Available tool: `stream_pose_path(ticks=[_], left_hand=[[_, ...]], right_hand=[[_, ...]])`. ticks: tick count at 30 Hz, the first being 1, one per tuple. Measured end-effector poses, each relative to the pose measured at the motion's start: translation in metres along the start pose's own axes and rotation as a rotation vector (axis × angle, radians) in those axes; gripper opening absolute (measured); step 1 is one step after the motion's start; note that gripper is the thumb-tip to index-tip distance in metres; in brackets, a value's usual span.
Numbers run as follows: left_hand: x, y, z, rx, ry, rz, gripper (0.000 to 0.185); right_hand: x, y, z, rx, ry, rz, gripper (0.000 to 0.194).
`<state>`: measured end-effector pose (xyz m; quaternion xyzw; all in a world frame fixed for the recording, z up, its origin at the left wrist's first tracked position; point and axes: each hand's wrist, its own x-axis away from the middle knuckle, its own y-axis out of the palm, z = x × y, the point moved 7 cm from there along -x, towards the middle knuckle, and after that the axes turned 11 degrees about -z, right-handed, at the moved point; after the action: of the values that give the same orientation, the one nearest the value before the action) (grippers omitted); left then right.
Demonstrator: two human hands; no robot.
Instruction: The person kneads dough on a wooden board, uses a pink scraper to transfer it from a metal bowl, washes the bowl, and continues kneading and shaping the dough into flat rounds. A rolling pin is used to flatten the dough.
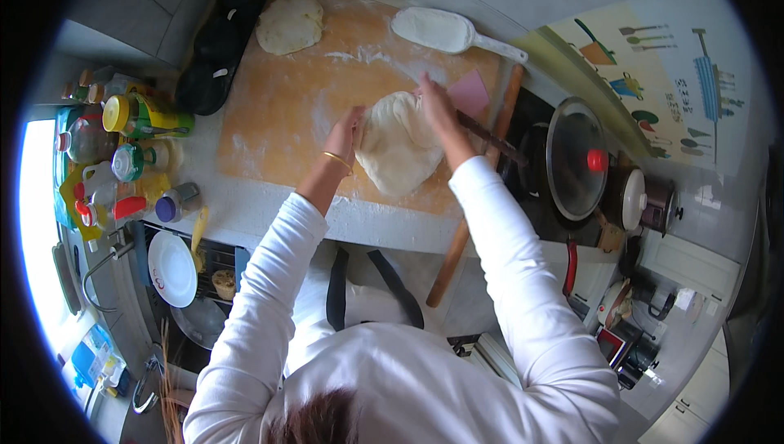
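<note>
Between my hands is a soft, pale piece of dough (pixel 398 156), stretched wide with a folded, creased upper right part. My left hand (pixel 346 133), with a gold bangle at the wrist, grips its left edge. On the opposite side, my right hand (pixel 436 106) holds the upper right edge. The dough is over the floured wooden board (pixel 275 113); whether its underside touches the board cannot be seen. A flat round of dough (pixel 290 23) lies at the board's far left. Just beyond my right hand is a pink scraper (pixel 470 93), partly hidden.
A white scoop of flour (pixel 432 28) lies at the back. The long wooden rolling pin (pixel 507 101) crosses the right edge, beside a dark stick (pixel 490 136) and a lidded pan (pixel 576 159). Bottles and jars (pixel 147 116) crowd the left, near a black moulded tray (pixel 214 58).
</note>
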<state>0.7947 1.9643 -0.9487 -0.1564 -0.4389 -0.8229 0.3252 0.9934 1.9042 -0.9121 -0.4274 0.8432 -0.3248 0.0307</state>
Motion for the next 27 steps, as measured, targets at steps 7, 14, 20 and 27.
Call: stream_pose_path(ticks=[7, 14, 20, 27], left_hand=[[0.089, 0.026, -0.024, -0.671, 0.473, -0.323, 0.045], [0.121, -0.011, -0.03, -0.859, 0.474, -0.267, 0.048], [0.051, -0.031, -0.003, -0.588, 0.37, -0.104, 0.051], [0.034, -0.046, -0.003, 0.043, 0.004, 0.329, 0.051]], right_hand=[[0.142, -0.013, -0.047, 0.558, -0.29, 0.282, 0.029], [0.168, 0.057, -0.027, 0.62, -0.274, 0.176, 0.054], [0.06, 0.069, -0.041, 0.719, -0.404, 0.073, 0.052], [-0.022, 0.081, -0.052, 0.594, -0.327, -0.156, 0.048]])
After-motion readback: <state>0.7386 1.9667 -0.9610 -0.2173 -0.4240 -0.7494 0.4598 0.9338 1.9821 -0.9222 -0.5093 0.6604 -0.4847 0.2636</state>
